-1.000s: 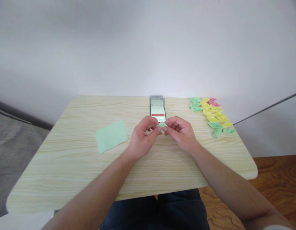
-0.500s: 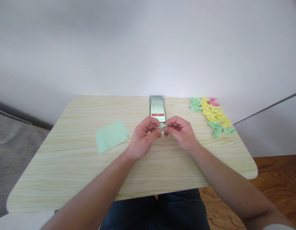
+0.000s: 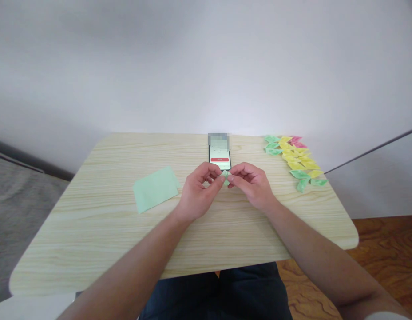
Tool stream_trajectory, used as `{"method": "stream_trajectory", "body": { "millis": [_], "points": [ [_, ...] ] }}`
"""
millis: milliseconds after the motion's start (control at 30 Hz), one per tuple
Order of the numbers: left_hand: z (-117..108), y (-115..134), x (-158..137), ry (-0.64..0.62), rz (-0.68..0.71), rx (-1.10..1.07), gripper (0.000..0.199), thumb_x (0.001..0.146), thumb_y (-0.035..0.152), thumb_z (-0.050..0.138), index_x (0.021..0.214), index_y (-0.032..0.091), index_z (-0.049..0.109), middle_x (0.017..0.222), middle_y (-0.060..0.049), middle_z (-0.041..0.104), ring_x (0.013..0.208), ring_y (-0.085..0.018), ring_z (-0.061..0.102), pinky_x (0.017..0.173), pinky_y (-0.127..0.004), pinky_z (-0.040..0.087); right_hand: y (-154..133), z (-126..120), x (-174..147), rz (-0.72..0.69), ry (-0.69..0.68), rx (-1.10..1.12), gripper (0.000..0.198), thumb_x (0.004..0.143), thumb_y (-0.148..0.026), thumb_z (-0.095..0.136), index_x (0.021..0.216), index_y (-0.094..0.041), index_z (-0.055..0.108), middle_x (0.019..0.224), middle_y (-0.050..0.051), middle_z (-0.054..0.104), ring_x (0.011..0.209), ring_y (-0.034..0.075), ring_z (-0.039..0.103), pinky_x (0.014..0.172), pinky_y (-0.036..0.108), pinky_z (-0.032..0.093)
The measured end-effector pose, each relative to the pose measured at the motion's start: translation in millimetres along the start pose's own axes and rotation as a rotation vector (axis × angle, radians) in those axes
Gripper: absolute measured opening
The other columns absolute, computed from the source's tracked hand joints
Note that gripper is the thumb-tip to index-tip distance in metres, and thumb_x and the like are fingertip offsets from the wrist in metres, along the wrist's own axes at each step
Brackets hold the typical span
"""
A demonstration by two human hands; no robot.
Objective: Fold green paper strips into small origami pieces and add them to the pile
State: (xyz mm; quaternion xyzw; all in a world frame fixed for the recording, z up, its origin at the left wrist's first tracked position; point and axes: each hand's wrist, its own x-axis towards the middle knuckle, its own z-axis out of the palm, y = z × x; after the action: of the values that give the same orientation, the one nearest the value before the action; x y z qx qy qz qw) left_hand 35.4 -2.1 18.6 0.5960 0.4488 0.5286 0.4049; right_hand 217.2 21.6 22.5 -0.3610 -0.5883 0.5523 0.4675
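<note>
Left hand (image 3: 200, 191) and right hand (image 3: 254, 186) pinch a small folded green paper (image 3: 225, 174) between them — apparently mid-crease, calling for steady fingertip pressure next — with a phone (image 3: 219, 162) just beyond, green sheets (image 3: 156, 190) leftward and folded paper pieces (image 3: 290, 156) rightward.

Left hand (image 3: 202, 189) and right hand (image 3: 252, 183) nearly tip to tip, both pinching inward.

A pale wood-grain table (image 3: 76, 231) with rounded near corners carries green paper (image 3: 156, 190) lying between its left edge and its middle. A phone (image 3: 219, 161), screen lit, lies at mid far edge. Folded pieces (image 3: 295, 154), green, yellow and pink, cluster from the far right corner along the right edge.
</note>
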Motion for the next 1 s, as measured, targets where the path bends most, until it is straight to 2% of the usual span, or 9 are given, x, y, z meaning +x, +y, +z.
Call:
{"method": "stream_trajectory", "body": {
  "millis": [133,333,533,800,933,1000],
  "points": [
    [1.3,0.1,-0.6,-0.051,-0.058,-0.084,0.015,0.09,0.03,0.071,0.095,0.02,0.06,0.078,0.0,0.063,0.073,-0.014,0.062,0.067,-0.028,0.05,3.2,0.2,-0.4,-0.038,-0.012,0.023,0.018,0.084,-0.031,0.081,0.096,-0.022,0.071,0.079,0.0,0.07,0.067,0.013,0.065,0.063,0.027,0.055],
    [2.0,2.5,-1.3,-0.12,-0.08,-0.206,0.013,0.091,0.026,0.069,0.098,0.02,0.062,0.078,0.0,0.066,0.072,-0.013,0.064,0.07,-0.029,0.055,4.7,0.7,-0.1,-0.052,0.027,-0.026,0.011,0.084,-0.026,0.078,0.09,-0.022,0.071,0.074,-0.001,0.068,0.062,0.012,0.063,0.058,0.025,0.053],
    [2.6,8.5,0.3,-0.101,-0.072,-0.258,0.005,0.089,0.021,0.069,0.091,0.019,0.065,0.077,0.001,0.066,0.069,-0.011,0.065,0.067,-0.025,0.055,3.0,0.0,-0.1,-0.041,0.013,-0.018,0.009,0.082,-0.023,0.078,0.088,-0.022,0.071,0.074,-0.002,0.067,0.063,0.012,0.062,0.059,0.026,0.052],
    [0.6,6.8,4.1,-0.055,-0.11,-0.313,0.006,0.085,0.018,0.07,0.089,0.018,0.065,0.073,0.002,0.065,0.065,-0.011,0.064,0.065,-0.025,0.051,2.6,-2.4,-0.1,-0.03,-0.065,0.028,0.022,0.078,-0.02,0.079,0.096,-0.022,0.068,0.08,-0.001,0.067,0.069,0.012,0.062,0.064,0.027,0.05],
    [-0.5,5.9,6.5,-0.041,-0.193,-0.382,0.011,0.083,0.02,0.071,0.09,0.018,0.062,0.064,0.003,0.063,0.061,-0.012,0.061,0.062,-0.025,0.048,2.2,-3.9,-2.7,-0.132,-0.062,-0.136,0.041,0.078,-0.018,0.078,0.115,-0.028,0.064,0.095,0.0,0.066,0.077,0.014,0.063,0.068,0.029,0.053],
    [-1.3,5.0,7.6,-0.029,-0.243,-0.402,0.013,0.082,0.019,0.071,0.089,0.019,0.061,0.059,0.004,0.061,0.058,-0.012,0.059,0.059,-0.024,0.046,0.1,-3.5,-4.2,-0.246,-0.042,-0.306,0.038,0.08,-0.018,0.076,0.115,-0.029,0.068,0.102,0.002,0.063,0.081,0.015,0.063,0.071,0.031,0.054]
  ]
}}
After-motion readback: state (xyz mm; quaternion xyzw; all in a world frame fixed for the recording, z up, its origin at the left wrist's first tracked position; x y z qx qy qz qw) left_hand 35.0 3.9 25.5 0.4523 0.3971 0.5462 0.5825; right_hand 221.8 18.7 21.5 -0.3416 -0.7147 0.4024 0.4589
